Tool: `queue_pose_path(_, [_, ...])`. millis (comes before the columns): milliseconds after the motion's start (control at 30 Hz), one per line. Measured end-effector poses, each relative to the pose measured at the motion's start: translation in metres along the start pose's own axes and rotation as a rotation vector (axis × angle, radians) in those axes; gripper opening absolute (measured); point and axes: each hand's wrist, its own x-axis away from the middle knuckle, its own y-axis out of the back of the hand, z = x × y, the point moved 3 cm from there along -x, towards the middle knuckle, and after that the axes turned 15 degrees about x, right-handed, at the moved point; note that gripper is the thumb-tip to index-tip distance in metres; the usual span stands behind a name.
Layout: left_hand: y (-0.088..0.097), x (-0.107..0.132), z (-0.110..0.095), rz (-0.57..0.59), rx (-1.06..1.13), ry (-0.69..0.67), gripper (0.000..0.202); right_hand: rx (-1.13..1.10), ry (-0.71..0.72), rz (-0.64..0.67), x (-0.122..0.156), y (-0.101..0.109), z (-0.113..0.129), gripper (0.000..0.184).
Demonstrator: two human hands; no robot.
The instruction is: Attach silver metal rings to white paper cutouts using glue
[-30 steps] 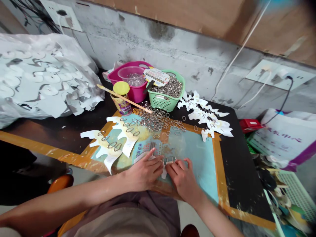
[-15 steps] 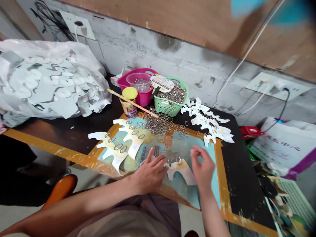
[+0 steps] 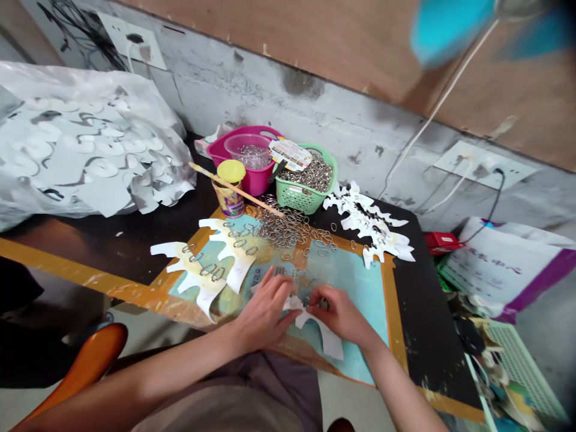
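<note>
My left hand (image 3: 261, 315) lies flat with fingers spread on a white paper cutout (image 3: 321, 333) at the near edge of the blue mat (image 3: 360, 288). My right hand (image 3: 339, 312) is pinched over the same cutout, pressing a small metal ring (image 3: 320, 303) onto it. Loose metal rings (image 3: 292, 227) are heaped on the mat beyond my hands. Two finished cutouts with rings (image 3: 211, 264) lie to the left.
A green basket (image 3: 303, 186) full of rings, a pink tub (image 3: 247, 159) and a yellow-lidded cup (image 3: 230, 189) with a stick stand at the back. More white cutouts (image 3: 373, 225) lie at the right, a plastic bag of cutouts (image 3: 85, 150) at the left. Bags and baskets crowd the right side.
My right hand lifted off the cutout, reached toward the rings, then came back down pinched onto the cutout. My left hand stayed pressed on the paper.
</note>
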Motion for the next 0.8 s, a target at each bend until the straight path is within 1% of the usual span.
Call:
queue_pose_path(33, [0.005,-0.007,0.0,0.023,0.004,0.035,0.031,-0.064,-0.013,-0.001,0.002,0.003,0.002,0.01])
queue_pose_path(67, [0.01,-0.015,0.0,0.081,0.007,0.049,0.036,-0.112,-0.027,-0.008,0.004,0.006,0.005,0.011])
queue_pose_path(100, [0.013,-0.022,-0.001,0.163,0.023,0.042,0.033,-0.15,-0.048,-0.017,0.006,0.01,0.007,0.012])
queue_pose_path(167, [0.02,-0.035,-0.004,0.34,0.115,-0.007,0.014,-0.222,-0.083,-0.001,0.009,0.015,0.013,0.007])
queue_pose_path(200, [0.023,-0.04,-0.006,0.404,0.167,-0.031,0.007,-0.251,-0.083,0.032,0.01,0.017,0.017,0.006])
queue_pose_path(233, [0.026,-0.044,-0.008,0.451,0.222,-0.051,0.004,-0.267,-0.072,0.073,0.011,0.02,0.02,0.008])
queue_pose_path(333, [0.034,-0.052,-0.015,0.517,0.392,-0.073,0.006,-0.25,0.008,0.152,0.015,0.025,0.028,0.009])
queue_pose_path(400, [0.038,-0.055,-0.021,0.565,0.545,-0.063,0.005,-0.299,0.069,0.168,0.018,0.026,0.031,0.02])
queue_pose_path(467, [0.04,-0.058,-0.026,0.621,0.691,-0.051,0.003,-0.47,0.116,0.198,0.022,0.02,0.031,0.03])
queue_pose_path(533, [0.04,-0.058,-0.029,0.624,0.776,-0.039,0.008,-0.655,0.125,0.185,0.025,0.012,0.029,0.038])
queue_pose_path(567, [0.04,-0.058,-0.029,0.583,0.78,-0.029,0.012,-0.72,0.109,0.141,0.026,0.008,0.027,0.039])
queue_pose_path(600, [0.039,-0.055,-0.028,0.513,0.759,-0.013,0.018,-0.76,0.082,0.075,0.026,0.005,0.024,0.04])
queue_pose_path(633, [0.039,-0.052,-0.025,0.398,0.727,0.011,0.026,-0.773,0.047,-0.003,0.026,0.004,0.021,0.039])
queue_pose_path(700, [0.038,-0.038,-0.019,0.072,0.653,0.101,0.043,-0.726,-0.015,-0.147,0.028,0.004,0.018,0.035])
queue_pose_path(733, [0.038,-0.028,-0.017,-0.133,0.64,0.169,0.046,-0.676,-0.038,-0.196,0.028,0.004,0.018,0.034])
queue_pose_path(767, [0.037,-0.017,-0.015,-0.293,0.635,0.27,0.043,-0.619,-0.058,-0.228,0.029,0.005,0.02,0.033])
queue_pose_path(800, [0.032,-0.007,-0.015,-0.348,0.629,0.378,0.039,-0.561,-0.076,-0.246,0.03,0.006,0.022,0.032])
